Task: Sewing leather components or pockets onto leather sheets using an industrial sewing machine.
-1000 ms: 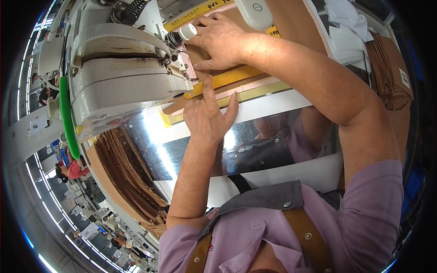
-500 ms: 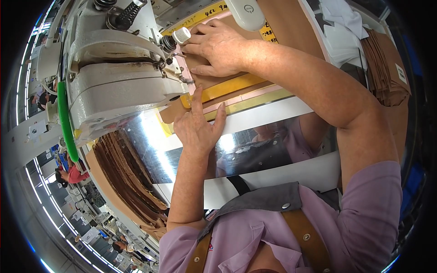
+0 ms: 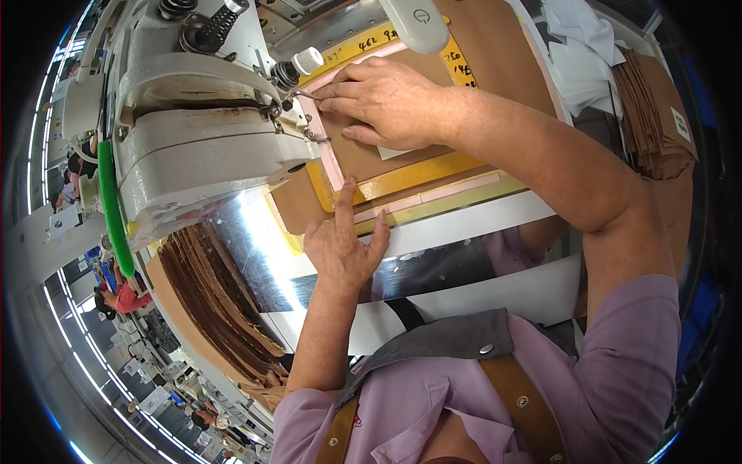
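Note:
A white sewing machine head (image 3: 209,162) reaches in from the left over a flat template. The template has a yellow frame (image 3: 410,176) with handwritten marks, pink strips (image 3: 331,158) along its edges and a brown sheet (image 3: 348,147) inside. My left hand (image 3: 338,251) lies at the template's near left corner, index finger stretched onto the frame and thumb apart. My right hand (image 3: 394,104) rests on the brown sheet beside the needle area, its fingers extended and palm down. Part of a pale patch (image 3: 393,152) shows beneath it. The needle tip is hidden.
Stacked brown pieces (image 3: 220,294) lie at the lower left, and another brown stack (image 3: 657,116) at the right beside crumpled white sheets (image 3: 580,58). A shiny metal plate (image 3: 456,267) borders the near side. A white lamp head (image 3: 417,23) hangs above. People work at far left.
The template has slid toward me and slightly right, with both hands moving along. More of the pink strip beside the machine and a pale patch under my right hand now show.

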`<move>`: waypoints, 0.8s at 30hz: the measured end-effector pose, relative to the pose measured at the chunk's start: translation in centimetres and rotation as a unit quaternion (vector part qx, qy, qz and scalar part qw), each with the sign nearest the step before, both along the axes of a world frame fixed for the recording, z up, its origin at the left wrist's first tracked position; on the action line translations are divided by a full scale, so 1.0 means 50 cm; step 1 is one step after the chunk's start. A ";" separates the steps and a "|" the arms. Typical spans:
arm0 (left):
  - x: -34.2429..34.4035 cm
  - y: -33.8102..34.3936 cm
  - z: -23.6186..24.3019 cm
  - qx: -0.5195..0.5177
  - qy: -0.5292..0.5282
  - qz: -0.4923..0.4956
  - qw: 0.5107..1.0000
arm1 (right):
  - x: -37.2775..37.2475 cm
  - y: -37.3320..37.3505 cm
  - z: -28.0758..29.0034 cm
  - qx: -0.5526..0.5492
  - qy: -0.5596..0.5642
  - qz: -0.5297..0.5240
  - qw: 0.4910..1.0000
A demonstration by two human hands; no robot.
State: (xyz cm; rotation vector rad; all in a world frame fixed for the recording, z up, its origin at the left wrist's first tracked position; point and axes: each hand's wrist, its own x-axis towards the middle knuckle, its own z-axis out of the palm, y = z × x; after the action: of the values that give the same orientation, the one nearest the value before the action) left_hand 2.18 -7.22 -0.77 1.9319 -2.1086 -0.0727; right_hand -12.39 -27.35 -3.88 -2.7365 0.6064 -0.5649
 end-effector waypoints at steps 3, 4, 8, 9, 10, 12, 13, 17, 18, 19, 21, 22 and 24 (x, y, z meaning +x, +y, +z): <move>0.002 0.013 -0.008 -0.005 0.011 -0.009 1.000 | -0.005 0.009 0.001 -0.048 -0.010 0.017 0.999; 0.003 0.017 -0.011 -0.028 0.017 -0.019 0.999 | -0.006 0.014 0.004 -0.049 -0.002 0.019 0.999; 0.000 0.042 -0.008 0.011 0.010 -0.011 1.000 | -0.011 0.034 0.001 -0.051 -0.031 0.020 0.998; 0.001 0.046 -0.012 -0.005 0.022 -0.020 1.000 | -0.012 0.040 0.002 -0.052 -0.031 0.021 0.998; 0.001 0.050 -0.013 -0.021 0.032 -0.028 0.999 | -0.012 0.047 0.003 -0.038 -0.013 0.013 0.999; -0.004 0.060 -0.007 -0.005 0.025 -0.026 0.999 | -0.016 0.061 0.006 -0.025 0.006 0.006 1.000; -0.006 0.066 -0.004 0.011 0.017 -0.023 1.000 | -0.019 0.068 0.005 -0.039 0.016 0.006 0.999; -0.010 0.089 -0.001 0.017 0.022 -0.029 0.999 | -0.016 0.093 0.005 -0.103 0.041 0.018 0.994; -0.011 0.096 -0.002 0.025 0.023 -0.028 0.999 | -0.016 0.100 0.008 -0.103 0.041 0.018 0.994; -0.013 0.104 -0.001 0.032 0.024 -0.027 0.999 | -0.017 0.107 0.012 -0.101 0.065 0.025 0.992; -0.020 0.113 0.014 0.063 0.025 -0.020 0.997 | -0.020 0.116 0.016 -0.099 0.089 0.031 0.991; -0.023 0.116 0.020 0.095 0.026 -0.012 0.995 | -0.025 0.120 0.015 -0.091 0.079 0.031 0.992; -0.023 0.123 0.023 0.088 0.030 -0.016 0.996 | -0.029 0.128 0.014 -0.084 0.068 0.031 0.994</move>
State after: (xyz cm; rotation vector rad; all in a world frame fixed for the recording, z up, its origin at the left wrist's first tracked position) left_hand 1.01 -1.07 0.36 1.9645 -2.1582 -0.3283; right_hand -13.85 -20.96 -3.18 -2.9603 0.5243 -0.4350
